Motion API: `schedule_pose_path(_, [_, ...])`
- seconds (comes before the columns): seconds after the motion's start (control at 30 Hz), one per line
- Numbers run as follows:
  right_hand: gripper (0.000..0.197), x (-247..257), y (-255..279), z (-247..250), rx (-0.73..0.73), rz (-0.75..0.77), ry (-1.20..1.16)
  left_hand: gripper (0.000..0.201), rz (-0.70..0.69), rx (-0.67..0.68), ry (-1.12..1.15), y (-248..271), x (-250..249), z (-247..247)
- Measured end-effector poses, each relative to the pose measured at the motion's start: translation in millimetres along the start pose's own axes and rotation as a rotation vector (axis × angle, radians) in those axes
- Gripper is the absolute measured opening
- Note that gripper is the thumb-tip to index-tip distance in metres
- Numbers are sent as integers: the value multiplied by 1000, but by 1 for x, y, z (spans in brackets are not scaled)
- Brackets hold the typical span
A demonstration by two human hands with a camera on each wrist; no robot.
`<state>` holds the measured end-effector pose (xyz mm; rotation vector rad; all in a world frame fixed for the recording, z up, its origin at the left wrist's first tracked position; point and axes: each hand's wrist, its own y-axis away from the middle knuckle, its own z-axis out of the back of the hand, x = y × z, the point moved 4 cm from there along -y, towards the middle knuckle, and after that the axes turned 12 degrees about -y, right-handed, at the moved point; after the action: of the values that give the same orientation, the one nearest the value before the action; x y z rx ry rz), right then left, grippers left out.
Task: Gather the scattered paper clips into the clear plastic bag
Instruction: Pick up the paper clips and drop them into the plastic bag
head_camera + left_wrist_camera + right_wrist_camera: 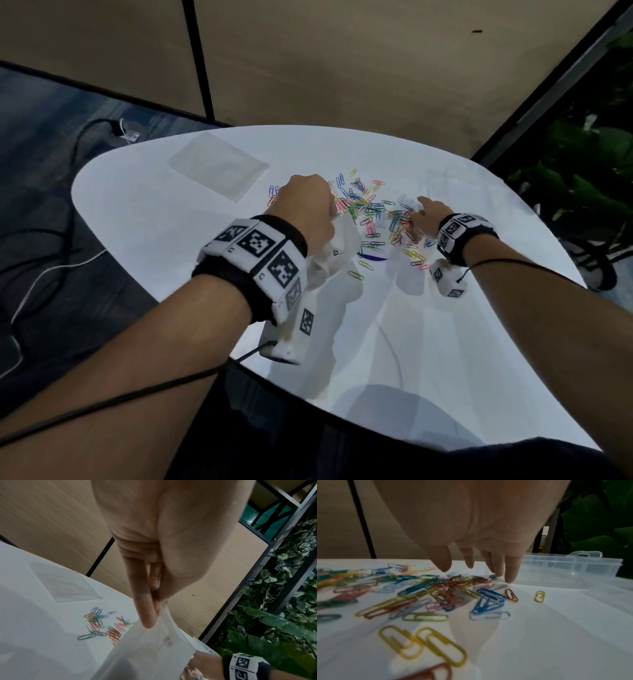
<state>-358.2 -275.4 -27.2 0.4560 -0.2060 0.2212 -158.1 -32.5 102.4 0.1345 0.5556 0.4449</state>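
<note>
Progress: early, judging by the paper clips [373,212] lying spread in a loose heap on the white table [154,219], with none visibly inside the clear plastic bag [154,650]. Left hand [305,205] pinching the bag's top edge between thumb and fingers [145,609], holding it raised beside the heap. Right hand [430,210] spread over the clips, fingertips [510,574] down at the heap's right edge, gripping nothing; remaining: nearly all clips to sweep and load.
</note>
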Motion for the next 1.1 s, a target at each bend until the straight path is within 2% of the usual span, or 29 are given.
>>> schedule_pose_path(0.1, [50, 6, 0, -8, 6, 33, 90, 26, -8, -3, -7, 0, 0, 2])
schedule_pose_path(0.2, [51, 18, 8, -14, -65, 119, 131, 26, -17, -5, -22, 1, -1, 1])
schedule_pose_path(0.3, [29, 35, 17, -18, -133, 213, 208, 26, -24, -5, -30, 2, -2, 0])
schedule_pose_path(0.4, [28, 40, 24, -17, -161, 217, 179, 25, -28, -3, -39, 3, -5, -2])
schedule_pose_path(0.5, [21, 27, 30, -10, -205, 127, -48, 26, -31, 3, -46, 2, -6, -2])
schedule_pose_path(0.6, [15, 1, 34, -2, -199, -22, -473, 27, -25, 5, -49, 2, -6, -1])
schedule_pose_path(0.7, [4, -7, 53, 4, -93, -137, -1084, 28, -10, 5, -40, 2, -5, 0])
schedule_pose_path(0.8, [13, 16, 90, 16, 99, -75, -1470, 28, 10, 15, -29, 2, -4, 1])
schedule_pose_path(0.9, [18, 46, 131, 24, 309, 9, -1616, 27, 21, 12, -15, 5, -7, 2])
schedule_pose_path(0.97, [16, 66, 155, 17, 414, 58, -1611, 25, 19, 10, -3, 7, -9, 2])
schedule_pose_path(1.03, [11, 84, 173, 5, 437, 96, -1543, 22, 12, 4, -10, 8, -11, 0])
schedule_pose_path(1.1, [15, 97, 181, -8, 401, 110, -1433, 20, -1, -4, -31, 8, -14, -2])
